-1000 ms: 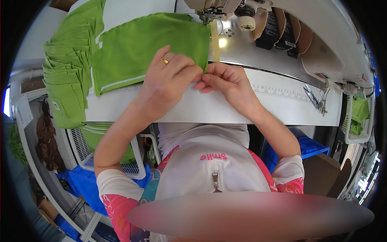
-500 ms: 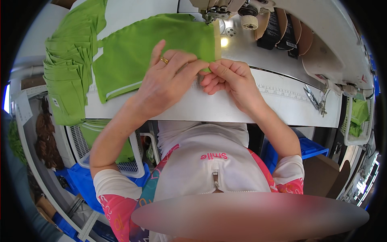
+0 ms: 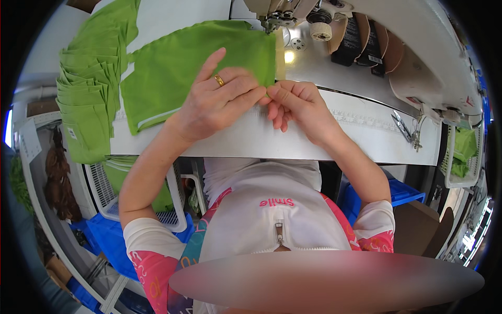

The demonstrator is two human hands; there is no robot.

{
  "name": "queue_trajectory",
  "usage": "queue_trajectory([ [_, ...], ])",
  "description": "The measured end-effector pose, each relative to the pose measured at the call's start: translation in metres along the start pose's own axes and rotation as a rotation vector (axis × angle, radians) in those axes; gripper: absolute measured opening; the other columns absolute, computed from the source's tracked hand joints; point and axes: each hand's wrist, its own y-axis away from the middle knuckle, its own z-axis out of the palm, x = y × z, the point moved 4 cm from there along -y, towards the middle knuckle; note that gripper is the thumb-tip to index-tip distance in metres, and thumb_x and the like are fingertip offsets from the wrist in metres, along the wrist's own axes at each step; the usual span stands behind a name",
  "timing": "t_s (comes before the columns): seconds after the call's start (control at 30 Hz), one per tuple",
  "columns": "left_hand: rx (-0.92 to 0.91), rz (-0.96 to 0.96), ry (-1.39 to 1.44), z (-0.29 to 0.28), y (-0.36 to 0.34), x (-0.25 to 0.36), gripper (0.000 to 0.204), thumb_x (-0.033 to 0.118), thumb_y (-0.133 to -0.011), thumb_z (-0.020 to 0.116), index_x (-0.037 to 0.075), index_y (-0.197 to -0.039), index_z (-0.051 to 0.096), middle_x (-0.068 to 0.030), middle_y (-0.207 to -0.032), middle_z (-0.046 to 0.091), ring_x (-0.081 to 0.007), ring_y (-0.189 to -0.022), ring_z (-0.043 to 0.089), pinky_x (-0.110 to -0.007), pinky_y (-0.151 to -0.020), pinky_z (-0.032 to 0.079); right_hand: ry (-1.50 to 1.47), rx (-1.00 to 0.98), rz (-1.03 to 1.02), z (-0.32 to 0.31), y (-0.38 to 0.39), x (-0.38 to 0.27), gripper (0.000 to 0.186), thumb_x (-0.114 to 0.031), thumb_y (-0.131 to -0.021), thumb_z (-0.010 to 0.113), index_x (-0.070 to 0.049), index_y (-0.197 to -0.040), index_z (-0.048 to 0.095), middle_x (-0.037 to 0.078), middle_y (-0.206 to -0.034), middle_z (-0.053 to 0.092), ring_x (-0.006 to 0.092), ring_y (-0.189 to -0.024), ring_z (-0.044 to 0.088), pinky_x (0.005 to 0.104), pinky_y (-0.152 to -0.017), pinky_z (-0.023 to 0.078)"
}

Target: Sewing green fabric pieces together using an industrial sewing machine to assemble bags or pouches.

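A green fabric panel (image 3: 193, 63) lies flat on the white sewing table, a pale strip (image 3: 280, 55) running along its right edge. The far end of that edge sits beneath the sewing machine's presser foot (image 3: 270, 25). At the panel's near right corner, my left hand (image 3: 217, 102) pinches the cloth between its fingertips, its little finger raised and a gold ring showing. My right hand (image 3: 303, 110) grips the same corner between thumb and forefinger, fingertips almost touching the left ones. The bit of cloth between them is mostly hidden.
Stacked green pieces (image 3: 86, 104) lie at the left. Thread snips (image 3: 401, 125) rest on the table's right side, below the machine arm (image 3: 418, 42). Dark packages (image 3: 361, 44) stand behind. Baskets with green cloth flank the table, a left basket (image 3: 107, 191) and a right basket (image 3: 463, 180).
The fingertips of both hands have shifted slightly at the fabric corner, and my left little finger extends farther. The panel's right edge has moved slightly left.
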Motion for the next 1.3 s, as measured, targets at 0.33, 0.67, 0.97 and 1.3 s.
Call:
queue_trajectory([
  [0.33, -0.261, -0.141, 0.265, 0.016, 0.012, -0.016, 0.026, 0.001, -0.063, 0.066, 0.004, -0.089, 0.067, -0.0054, -0.093, 0.062, -0.0227, -0.080, 0.062, -0.032, -0.068, 0.054, 1.650, 0.232, -0.900, -0.040, -0.029, -0.037, 0.036, -0.018, -0.081, 0.066, -0.017, -0.117, 0.061, 0.011, -0.092, 0.057, 0.0301, -0.089, 0.053, 0.0409, -0.077, 0.043],
  [0.67, -0.156, -0.130, 0.245, 0.025, 0.003, -0.025, 0.024, 0.001, -0.064, 0.066, 0.002, -0.088, 0.066, -0.0066, -0.094, 0.065, -0.0229, -0.077, 0.062, -0.030, -0.064, 0.053, 1.565, 0.196, -0.834, -0.048, -0.041, -0.037, 0.035, -0.025, -0.084, 0.064, -0.020, -0.118, 0.060, 0.019, -0.093, 0.062, 0.0401, -0.095, 0.053, 0.0458, -0.081, 0.043],
  [0.97, -0.124, -0.135, 0.204, 0.045, -0.010, -0.053, 0.022, 0.003, -0.066, 0.065, 0.006, -0.088, 0.065, -0.0017, -0.090, 0.063, -0.0214, -0.077, 0.061, -0.030, -0.064, 0.052, 1.498, 0.183, -0.869, -0.046, -0.040, -0.041, 0.032, -0.020, -0.082, 0.065, -0.017, -0.113, 0.062, 0.013, -0.097, 0.062, 0.0365, -0.093, 0.053, 0.0431, -0.080, 0.043],
  [1.3, -0.040, -0.146, 0.119, 0.057, -0.025, -0.082, 0.013, 0.008, -0.072, 0.068, 0.011, -0.084, 0.066, 0.0016, -0.086, 0.062, -0.0207, -0.079, 0.061, -0.031, -0.067, 0.052, 1.480, 0.270, -0.854, -0.045, -0.043, -0.045, 0.026, -0.014, -0.079, 0.066, -0.009, -0.105, 0.064, 0.011, -0.091, 0.056, 0.0304, -0.084, 0.052, 0.0395, -0.075, 0.043],
])
